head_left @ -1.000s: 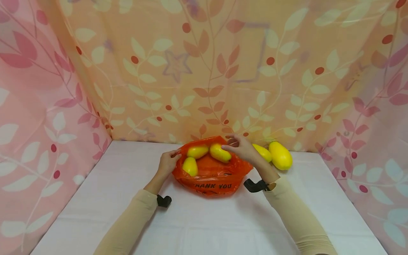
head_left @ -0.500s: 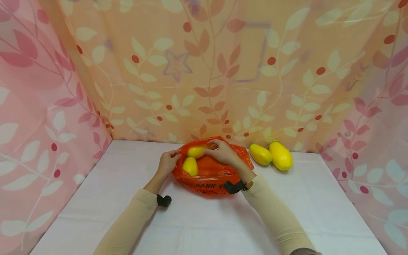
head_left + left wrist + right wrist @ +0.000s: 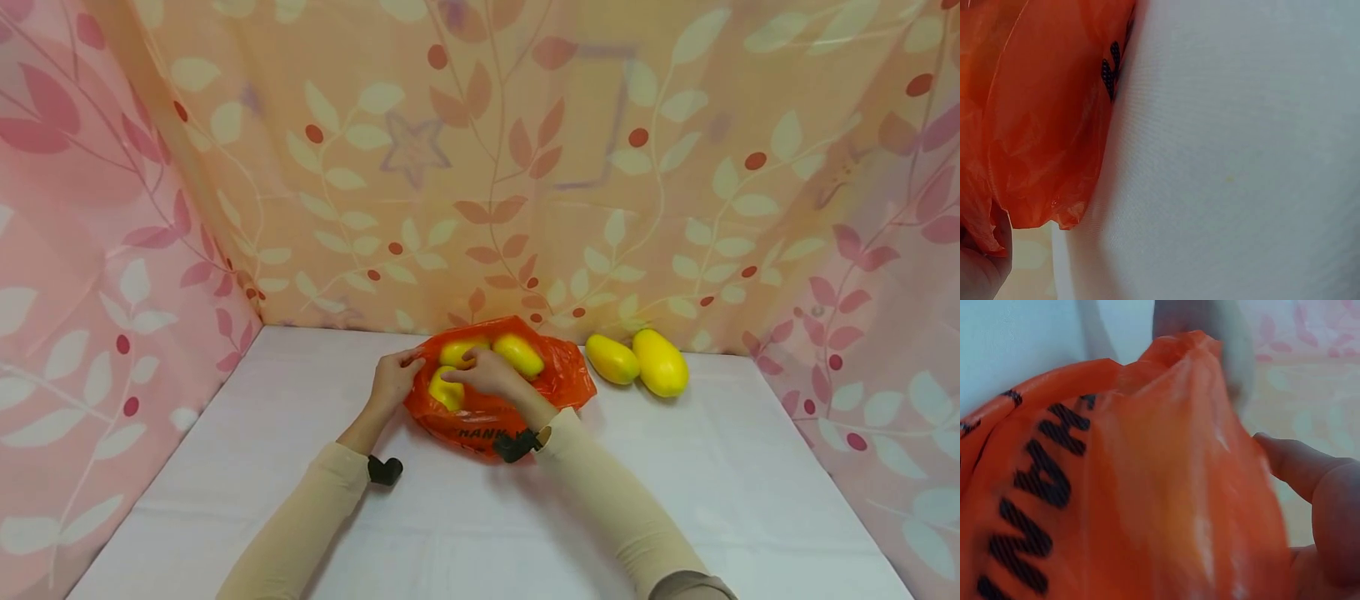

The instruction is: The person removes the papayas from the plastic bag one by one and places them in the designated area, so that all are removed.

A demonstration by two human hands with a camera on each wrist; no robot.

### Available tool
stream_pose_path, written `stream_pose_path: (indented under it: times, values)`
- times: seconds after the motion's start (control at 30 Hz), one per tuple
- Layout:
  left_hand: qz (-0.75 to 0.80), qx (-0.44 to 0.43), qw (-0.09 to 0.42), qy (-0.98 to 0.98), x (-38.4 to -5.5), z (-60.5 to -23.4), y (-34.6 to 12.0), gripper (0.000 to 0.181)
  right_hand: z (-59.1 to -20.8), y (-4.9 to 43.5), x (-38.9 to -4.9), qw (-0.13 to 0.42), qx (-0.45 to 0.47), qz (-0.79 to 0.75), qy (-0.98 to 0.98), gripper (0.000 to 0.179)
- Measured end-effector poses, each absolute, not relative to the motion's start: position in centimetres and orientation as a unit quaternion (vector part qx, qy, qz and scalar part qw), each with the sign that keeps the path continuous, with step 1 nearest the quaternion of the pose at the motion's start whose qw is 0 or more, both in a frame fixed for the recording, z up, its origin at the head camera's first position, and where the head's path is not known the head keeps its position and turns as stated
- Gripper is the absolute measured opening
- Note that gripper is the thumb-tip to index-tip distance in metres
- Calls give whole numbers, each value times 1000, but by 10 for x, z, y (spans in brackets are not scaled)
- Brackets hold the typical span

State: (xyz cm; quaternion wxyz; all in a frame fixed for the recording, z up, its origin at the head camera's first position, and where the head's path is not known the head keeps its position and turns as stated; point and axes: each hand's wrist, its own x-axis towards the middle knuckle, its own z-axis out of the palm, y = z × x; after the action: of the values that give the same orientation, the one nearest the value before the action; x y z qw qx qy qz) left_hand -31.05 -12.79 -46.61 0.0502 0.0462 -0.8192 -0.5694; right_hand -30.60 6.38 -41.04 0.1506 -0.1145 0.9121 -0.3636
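An orange plastic bag (image 3: 564, 382) printed "THANK YOU" lies with its mouth spread. My left hand (image 3: 392, 383) pinches its left rim, and the left wrist view shows the bag (image 3: 1047, 125) beside those fingers. Inside are three yellow mango-like fruits: a front-left fruit (image 3: 444, 395), a back fruit (image 3: 453, 352) and a right-hand fruit (image 3: 520, 357). My right hand (image 3: 491, 375) reaches over the mouth, loosely bent fingers right at the front-left fruit and overlapping the back one. In the right wrist view its thumb (image 3: 1297, 465) stands out behind the bag (image 3: 1166, 487).
Two more yellow fruits, a smaller one (image 3: 612, 359) and a larger one (image 3: 660, 364), lie side by side on the white tablecloth (image 3: 480, 533), right of the bag. A floral curtain (image 3: 337, 208) rises behind the table, with pink floral cloth on both sides.
My right hand has swept left across the bag's mouth, from the right-hand fruit to the front-left one. The left hand keeps its hold on the rim, and the fruits look unmoved.
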Motion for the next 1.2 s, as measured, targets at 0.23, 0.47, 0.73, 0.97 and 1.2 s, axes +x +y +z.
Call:
stream_pose_path:
  times: [0.23, 0.47, 0.73, 0.97, 1.2]
  values:
    - [-567, 45, 45, -821, -310, -465, -129, 34, -418, 52, -305, 151, -91, -339, 924, 75]
    - [-538, 43, 66, -839, -309, -464, -131, 33, -425, 43, -303, 152, -74, -325, 930, 64]
    - [-536, 32, 66, -841, -309, -459, -130, 33, -437, 45, -309, 168, -66, -348, 920, 65]
    - [-538, 31, 72, -839, -309, -459, -128, 32, -439, 41, -306, 174, -53, -378, 908, 64]
    - [-541, 41, 58, -838, -308, -460, -129, 34, -438, 39, -306, 179, -41, -389, 903, 62]
